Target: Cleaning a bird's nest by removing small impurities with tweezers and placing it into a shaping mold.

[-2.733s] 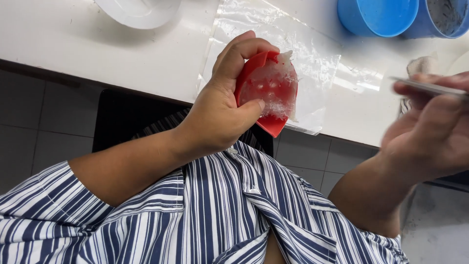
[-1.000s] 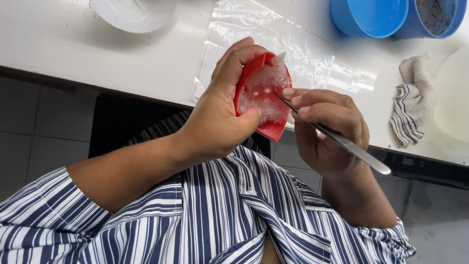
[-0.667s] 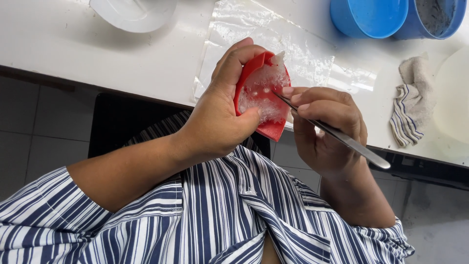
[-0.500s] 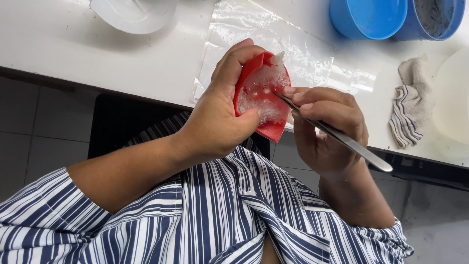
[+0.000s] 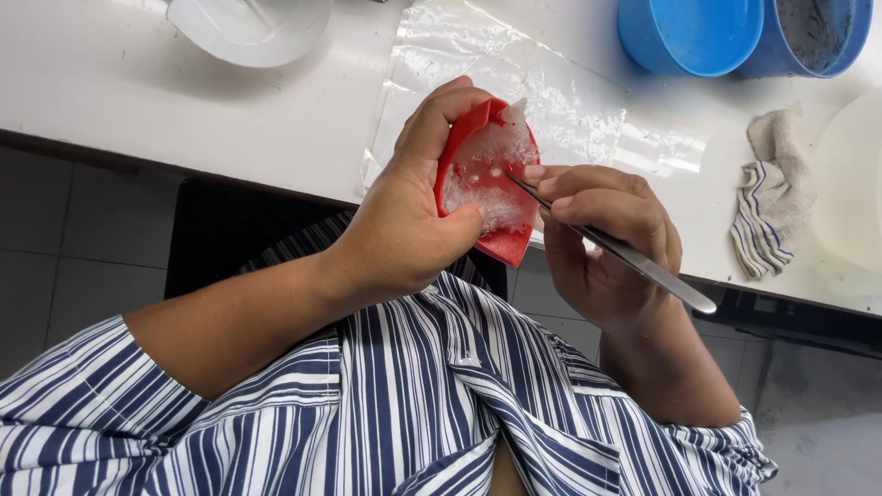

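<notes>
Left hand (image 5: pixel 404 230) grip clamped around red flexible bowl (image 5: pixel 487 184), squeezed, held above counter (image 5: pixel 138 101) edge, white paste inside. Right hand (image 5: pixel 606 239) grip pinching metal spatula (image 5: pixel 625 257), tip in the paste. Behind: clear plastic sheet (image 5: pixel 570 101), blue bowls (image 5: pixel 698 37), striped rag (image 5: pixel 767 211).

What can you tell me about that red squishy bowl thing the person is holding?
The red bowl looks like soft rubber, squeezed into a narrow curved shape. The left hand holds it tilted on its side above the edge of the white counter, thumb inside the rim and fingers wrapped over the back. Its inside is coated with white, crumbly, wet-looking stuff. A slim metal spatula, held in the right hand, pokes its tip into that white coating.
</notes>
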